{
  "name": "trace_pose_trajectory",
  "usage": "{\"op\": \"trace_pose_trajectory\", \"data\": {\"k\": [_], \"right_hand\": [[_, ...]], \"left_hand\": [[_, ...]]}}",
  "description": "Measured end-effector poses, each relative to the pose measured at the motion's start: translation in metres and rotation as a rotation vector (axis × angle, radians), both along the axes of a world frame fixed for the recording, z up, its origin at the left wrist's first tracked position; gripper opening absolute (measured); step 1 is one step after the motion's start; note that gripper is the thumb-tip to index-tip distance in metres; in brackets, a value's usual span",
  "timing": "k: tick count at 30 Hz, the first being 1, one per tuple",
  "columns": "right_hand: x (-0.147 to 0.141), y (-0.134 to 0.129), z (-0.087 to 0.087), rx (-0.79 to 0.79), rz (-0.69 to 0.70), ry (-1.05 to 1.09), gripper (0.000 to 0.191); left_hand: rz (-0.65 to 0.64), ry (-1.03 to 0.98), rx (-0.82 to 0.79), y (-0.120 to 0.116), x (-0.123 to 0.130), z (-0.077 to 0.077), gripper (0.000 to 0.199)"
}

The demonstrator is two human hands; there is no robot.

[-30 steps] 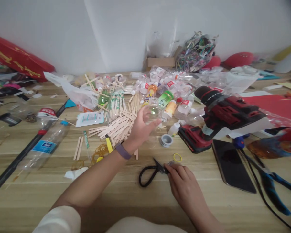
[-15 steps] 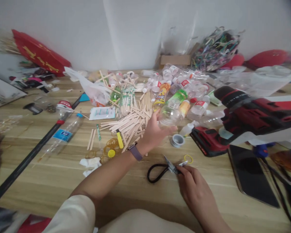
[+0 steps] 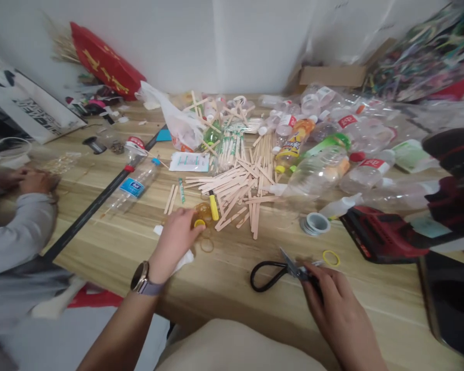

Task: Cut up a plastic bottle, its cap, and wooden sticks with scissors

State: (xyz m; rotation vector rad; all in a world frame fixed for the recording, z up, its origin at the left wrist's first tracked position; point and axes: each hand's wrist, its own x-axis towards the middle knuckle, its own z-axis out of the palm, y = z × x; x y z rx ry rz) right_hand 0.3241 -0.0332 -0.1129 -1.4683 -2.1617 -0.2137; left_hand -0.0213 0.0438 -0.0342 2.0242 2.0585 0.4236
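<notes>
My left hand (image 3: 180, 232), with a watch at the wrist, is at a yellow bottle cap (image 3: 199, 223), thumb and fingers closed around it. Tan rubber bands (image 3: 206, 245) lie beside and partly under these fingers. A crumpled white tissue (image 3: 184, 260) shows from beneath the hand. My right hand (image 3: 336, 299) rests low on the table, closed on black-handled scissors (image 3: 268, 276) whose blades are partly apart. Close to its fingertips lies a yellow rubber band (image 3: 331, 257). A large clear bottle (image 3: 317, 172) lies on its side, neck to the left.
Wooden sticks (image 3: 239, 185) are heaped mid-table, a yellow marker (image 3: 214, 207) beside them. Several bottles (image 3: 365, 170) crowd the back right. A red drill (image 3: 386, 234) and grey spool (image 3: 317, 223) stand at right. A black bar (image 3: 88, 214) crosses the left; beyond it is another person's hand (image 3: 34, 180).
My left hand let go of the large clear bottle and moved left and nearer to the yellow cap. My right hand stays at the scissors. The view has turned left.
</notes>
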Motion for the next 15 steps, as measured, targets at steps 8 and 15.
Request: {"op": "trace_pose_trajectory", "data": {"k": [8,15], "right_hand": [[0.005,0.0,-0.002,-0.028,0.025,0.062,0.028],[0.006,-0.006,0.019,0.03,-0.077,0.286,0.023]], "left_hand": [[-0.033,-0.058,-0.015,-0.001,0.01,-0.003,0.017],[-0.202,-0.637,-0.119,-0.027,0.046,-0.001,0.02]]}}
